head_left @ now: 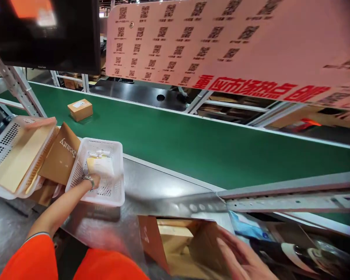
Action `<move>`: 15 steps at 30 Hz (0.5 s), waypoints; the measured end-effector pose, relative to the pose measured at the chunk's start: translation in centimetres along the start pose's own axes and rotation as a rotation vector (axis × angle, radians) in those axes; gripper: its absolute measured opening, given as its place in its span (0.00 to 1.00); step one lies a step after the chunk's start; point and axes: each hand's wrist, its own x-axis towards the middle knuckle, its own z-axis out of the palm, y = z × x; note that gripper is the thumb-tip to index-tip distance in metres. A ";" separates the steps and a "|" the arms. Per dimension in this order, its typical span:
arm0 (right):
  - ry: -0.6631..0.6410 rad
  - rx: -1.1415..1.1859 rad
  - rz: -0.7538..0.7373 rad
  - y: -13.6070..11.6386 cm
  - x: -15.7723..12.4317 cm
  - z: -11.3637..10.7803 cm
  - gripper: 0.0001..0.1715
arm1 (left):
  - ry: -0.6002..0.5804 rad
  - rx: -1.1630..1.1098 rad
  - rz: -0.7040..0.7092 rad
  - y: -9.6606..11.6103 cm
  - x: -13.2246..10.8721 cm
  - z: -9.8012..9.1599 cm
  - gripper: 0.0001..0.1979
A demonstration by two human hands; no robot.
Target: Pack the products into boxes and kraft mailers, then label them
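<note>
My left hand (91, 181), with a ring on one finger, reaches into a small white perforated basket (116, 171) on the steel worktop. Its fingers curl round the small white items (100, 163) in the basket. Low in the frame my right hand (245, 260) rests with fingers spread on the flap of an open brown cardboard box (177, 245). Both sleeves are orange.
A larger white basket (6, 147) holding a tan envelope lies tilted at the left, with a brown "beauty" mailer (61, 153) between the baskets. A green conveyor belt (192, 144) carries a small cardboard parcel (79, 109). A sheet of QR codes (221, 42) hangs overhead, beside a dark monitor (46, 35).
</note>
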 end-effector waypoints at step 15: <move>-0.872 0.026 -0.523 -20.0 -3.3 28.5 0.25 | 0.201 -0.667 0.112 -0.9 -6.3 -2.1 0.29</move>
